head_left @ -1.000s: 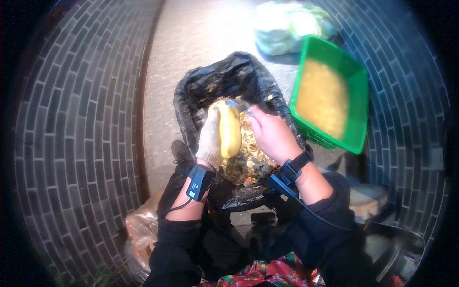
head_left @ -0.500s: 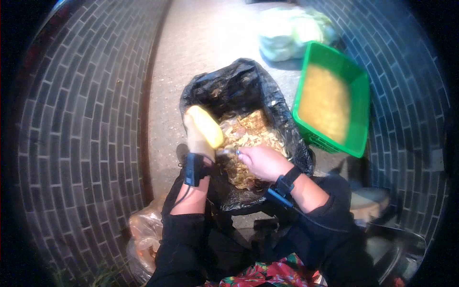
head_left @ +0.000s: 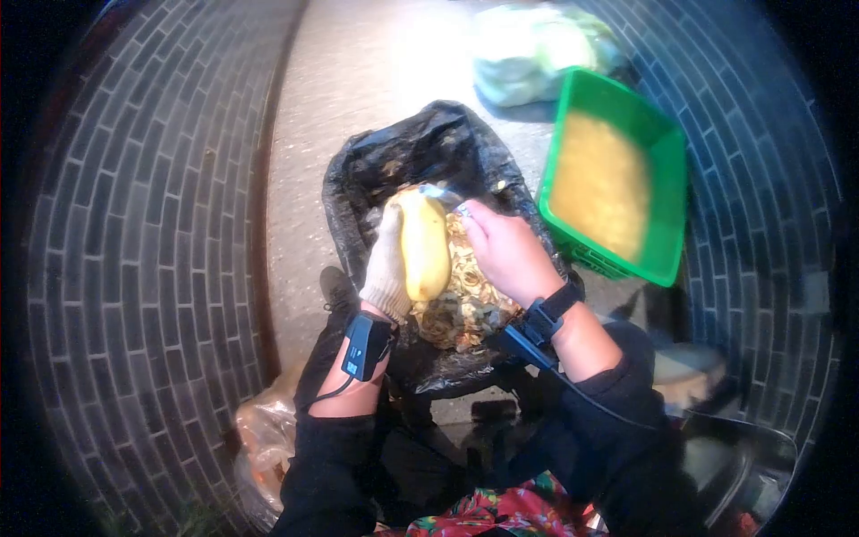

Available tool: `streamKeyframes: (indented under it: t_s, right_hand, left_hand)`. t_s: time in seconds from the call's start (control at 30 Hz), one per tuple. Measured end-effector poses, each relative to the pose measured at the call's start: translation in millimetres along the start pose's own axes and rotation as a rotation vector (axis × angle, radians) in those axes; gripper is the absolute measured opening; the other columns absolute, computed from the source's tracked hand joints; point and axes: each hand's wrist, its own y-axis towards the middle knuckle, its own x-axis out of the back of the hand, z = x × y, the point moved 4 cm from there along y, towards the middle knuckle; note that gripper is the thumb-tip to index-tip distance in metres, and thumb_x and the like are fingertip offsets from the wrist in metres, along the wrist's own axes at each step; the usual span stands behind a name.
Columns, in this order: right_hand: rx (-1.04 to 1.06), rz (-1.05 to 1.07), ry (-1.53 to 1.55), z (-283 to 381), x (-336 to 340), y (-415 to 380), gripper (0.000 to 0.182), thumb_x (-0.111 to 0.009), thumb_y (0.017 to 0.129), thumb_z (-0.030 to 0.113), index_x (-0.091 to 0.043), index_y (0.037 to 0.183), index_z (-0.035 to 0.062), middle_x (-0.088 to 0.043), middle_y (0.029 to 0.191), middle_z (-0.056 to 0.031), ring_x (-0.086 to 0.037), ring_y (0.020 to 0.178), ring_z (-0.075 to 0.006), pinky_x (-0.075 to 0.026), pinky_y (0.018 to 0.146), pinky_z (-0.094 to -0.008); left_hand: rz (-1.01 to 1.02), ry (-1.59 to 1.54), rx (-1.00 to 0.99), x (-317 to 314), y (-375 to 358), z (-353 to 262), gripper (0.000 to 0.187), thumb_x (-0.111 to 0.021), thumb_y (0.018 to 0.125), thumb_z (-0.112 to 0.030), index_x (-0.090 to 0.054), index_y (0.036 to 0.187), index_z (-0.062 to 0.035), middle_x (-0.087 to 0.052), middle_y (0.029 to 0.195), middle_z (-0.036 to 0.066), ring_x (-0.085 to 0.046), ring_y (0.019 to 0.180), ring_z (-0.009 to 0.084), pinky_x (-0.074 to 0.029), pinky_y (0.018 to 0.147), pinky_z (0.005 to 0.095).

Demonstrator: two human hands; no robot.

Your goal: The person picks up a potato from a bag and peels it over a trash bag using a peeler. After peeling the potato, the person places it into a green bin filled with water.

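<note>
My left hand, in a pale knitted glove, is closed around a long yellow peeled potato, held upright over a bin lined with a black plastic bag. My bare right hand is closed on a small peeler, whose blurred bluish-silver head is at the top end of the potato. Most of its handle is hidden in my fingers. Beneath both hands, a heap of thin brown and yellow peelings lies in the bag.
A green crate holding a yellowish blurred mass stands to the right. Behind it sits a pale, bulging plastic bag. At lower left is a clear plastic bag. Brick walls rise on both sides.
The potato has gone from tilted to nearly upright and moved right. My right hand has moved up and slightly right, bringing the peeler to the potato's top end.
</note>
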Motion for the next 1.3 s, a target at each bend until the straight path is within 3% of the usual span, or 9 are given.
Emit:
streamKeyframes:
  t_s: [0.47,0.53,0.73,0.8,0.83,0.93,1.0,1.03,1.3]
  right_hand:
    - [0.041,0.267,-0.173,-4,-47,-23,0.023,-0.047,0.096,0.022,-0.055,0.108,0.0029,-0.061,0.074,-0.0251,-0.061,0.074,-0.0419,-0.047,0.067,-0.0514]
    - [0.075,0.243,-0.137,2,-45,-22,0.023,-0.048,0.096,0.022,-0.055,0.110,0.0047,-0.061,0.074,-0.0242,-0.061,0.073,-0.0419,-0.047,0.066,-0.0504]
    - [0.024,0.283,-0.212,7,-39,-31,0.024,-0.049,0.096,0.024,-0.057,0.106,0.0044,-0.061,0.074,-0.0240,-0.062,0.074,-0.0412,-0.048,0.068,-0.0515]
    - [0.130,0.478,-0.216,3,-53,-44,0.024,-0.049,0.096,0.025,-0.057,0.103,0.0035,-0.062,0.076,-0.0244,-0.062,0.076,-0.0409,-0.049,0.070,-0.0519]
    - [0.104,0.500,-0.242,6,-51,-47,0.026,-0.049,0.096,0.025,-0.058,0.106,0.0037,-0.063,0.081,-0.0241,-0.063,0.078,-0.0406,-0.049,0.071,-0.0520]
    - [0.062,0.317,-0.154,-5,-35,-33,0.028,-0.050,0.095,0.026,-0.058,0.111,0.0043,-0.064,0.085,-0.0245,-0.062,0.080,-0.0414,-0.049,0.072,-0.0507]
    - [0.000,0.187,-0.095,-10,-13,-22,0.026,-0.047,0.096,0.027,-0.058,0.104,0.0045,-0.063,0.078,-0.0251,-0.063,0.074,-0.0419,-0.049,0.068,-0.0515]
    - [0.001,0.138,-0.065,-12,-7,-18,0.027,-0.047,0.096,0.027,-0.058,0.105,0.0045,-0.063,0.080,-0.0253,-0.062,0.076,-0.0423,-0.048,0.069,-0.0517]
    - [0.040,0.036,0.087,-12,-1,-10,0.029,-0.047,0.097,0.029,-0.059,0.108,0.0046,-0.064,0.087,-0.0239,-0.062,0.082,-0.0422,-0.048,0.072,-0.0508]
  left_hand:
    - [-0.196,0.277,-0.077,61,24,-14,0.047,-0.046,0.097,-0.050,-0.058,0.119,-0.0101,-0.065,0.099,0.007,-0.063,0.074,0.0193,-0.054,0.067,0.0319]
    - [-0.260,0.341,-0.266,55,19,-27,0.049,-0.045,0.097,-0.050,-0.058,0.118,-0.0078,-0.064,0.100,0.007,-0.063,0.075,0.0193,-0.054,0.067,0.0319]
    - [-0.430,0.045,-0.285,69,25,-21,0.055,-0.040,0.096,-0.056,-0.056,0.122,-0.0110,-0.065,0.103,0.009,-0.064,0.086,0.0226,-0.053,0.077,0.0362]
    - [-0.234,-0.399,-0.367,78,32,-32,0.056,-0.038,0.096,-0.058,-0.055,0.126,-0.0135,-0.064,0.111,0.009,-0.064,0.089,0.0254,-0.053,0.079,0.0426]
    - [-0.231,-0.389,-0.362,85,34,-39,0.056,-0.038,0.096,-0.058,-0.055,0.126,-0.0135,-0.064,0.111,0.009,-0.064,0.089,0.0254,-0.053,0.079,0.0426]
    - [-0.130,-0.418,-0.357,90,31,-52,0.058,-0.035,0.096,-0.060,-0.054,0.128,-0.0149,-0.062,0.118,0.008,-0.063,0.094,0.0277,-0.052,0.084,0.0445]
    - [0.346,-0.174,-0.277,65,18,-49,0.055,-0.032,0.099,-0.054,-0.053,0.128,-0.0114,-0.061,0.121,0.010,-0.062,0.103,0.0248,-0.052,0.089,0.0393]
    - [0.110,-0.279,-0.273,53,15,-47,0.053,-0.034,0.100,-0.051,-0.053,0.126,-0.0098,-0.063,0.118,0.011,-0.063,0.101,0.0248,-0.053,0.088,0.0393]
    - [0.123,-0.114,0.162,11,-9,-6,0.049,-0.042,0.098,-0.053,-0.059,0.117,-0.0119,-0.065,0.103,0.004,-0.063,0.086,0.0187,-0.053,0.075,0.0339]
